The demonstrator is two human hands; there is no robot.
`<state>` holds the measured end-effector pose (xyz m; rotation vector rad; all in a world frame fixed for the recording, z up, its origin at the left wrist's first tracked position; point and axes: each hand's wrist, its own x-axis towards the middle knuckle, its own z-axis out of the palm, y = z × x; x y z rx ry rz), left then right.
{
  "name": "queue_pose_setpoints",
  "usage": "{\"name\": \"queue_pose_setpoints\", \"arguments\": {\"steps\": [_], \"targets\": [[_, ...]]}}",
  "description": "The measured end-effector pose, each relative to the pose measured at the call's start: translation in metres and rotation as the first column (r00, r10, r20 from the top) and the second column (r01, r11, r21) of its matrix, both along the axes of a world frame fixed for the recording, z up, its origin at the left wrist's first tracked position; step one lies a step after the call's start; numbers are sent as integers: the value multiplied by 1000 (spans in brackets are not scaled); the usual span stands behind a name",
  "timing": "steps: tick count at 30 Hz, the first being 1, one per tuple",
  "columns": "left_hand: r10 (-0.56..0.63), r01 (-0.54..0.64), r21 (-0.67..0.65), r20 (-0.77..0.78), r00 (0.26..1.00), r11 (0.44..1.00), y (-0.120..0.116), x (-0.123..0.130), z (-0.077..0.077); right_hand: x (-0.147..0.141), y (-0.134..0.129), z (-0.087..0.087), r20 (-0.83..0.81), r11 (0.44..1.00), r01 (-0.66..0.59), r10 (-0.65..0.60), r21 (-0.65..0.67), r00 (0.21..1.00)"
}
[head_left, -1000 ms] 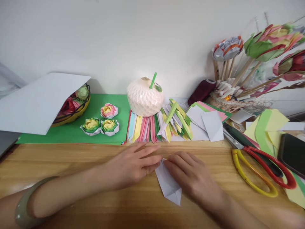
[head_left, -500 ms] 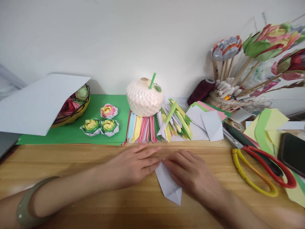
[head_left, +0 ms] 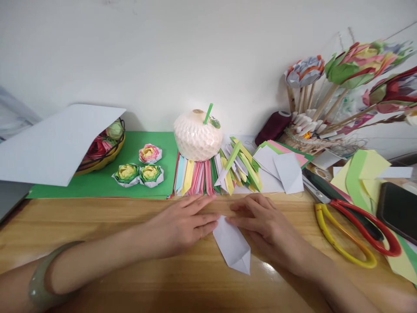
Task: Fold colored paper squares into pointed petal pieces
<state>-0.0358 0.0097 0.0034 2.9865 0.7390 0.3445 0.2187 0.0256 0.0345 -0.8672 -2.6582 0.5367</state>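
A small folded white paper (head_left: 232, 244) lies at a slant on the wooden table, with a pointed flap at its lower end. My left hand (head_left: 184, 224) rests flat on the table to its left, fingers apart, fingertips touching the paper's upper left edge. On the right, my right hand (head_left: 265, 226) is spread, its fingertips at the paper's upper right edge and nothing gripped in it. Behind the hands stand rows of folded coloured paper strips (head_left: 197, 176).
Scissors (head_left: 329, 201) with red and yellow handles lie at the right, beside a black phone (head_left: 398, 213). Three paper flowers (head_left: 151, 173) sit on green sheets (head_left: 87, 189). A white textured pot (head_left: 198, 137) and a flower basket (head_left: 109, 158) stand behind.
My right hand has opened and its fingers have spread, uncovering more of the white paper. My left hand has stayed nearly in place. The view has shifted slightly.
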Motion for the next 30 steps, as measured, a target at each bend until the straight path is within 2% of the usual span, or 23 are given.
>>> {"name": "queue_pose_setpoints", "arguments": {"steps": [5,8,11,14,17,19,21,25,30], "targets": [[1,-2,-58,-20,1000,998,2,-3,0,3,2,6,53,999,-31,32,-29,998],[-14,14,-27,3,1000,1000,3,-3,1,7,4,5,61,1000,-25,26,-19,998],[-5,-2,88,78,997,996,2,-1,2,16,10,1,68,999,13,-15,36,998],[0,-53,305,170,985,951,-2,1,3,22,14,1,43,989,110,-114,101,992],[-20,-76,434,214,977,898,-5,4,4,20,12,6,11,986,164,-164,10,986],[-41,-69,432,241,970,899,-6,5,3,16,7,9,17,985,140,-139,-103,990],[-36,-82,392,285,958,916,-6,6,2,11,3,9,31,980,120,-116,-159,993],[2,-96,321,282,959,942,-4,7,1,4,0,-2,-13,984,107,-110,-146,994],[32,-113,333,239,971,936,-3,9,1,0,3,-11,-48,986,105,-112,-129,993]]}}
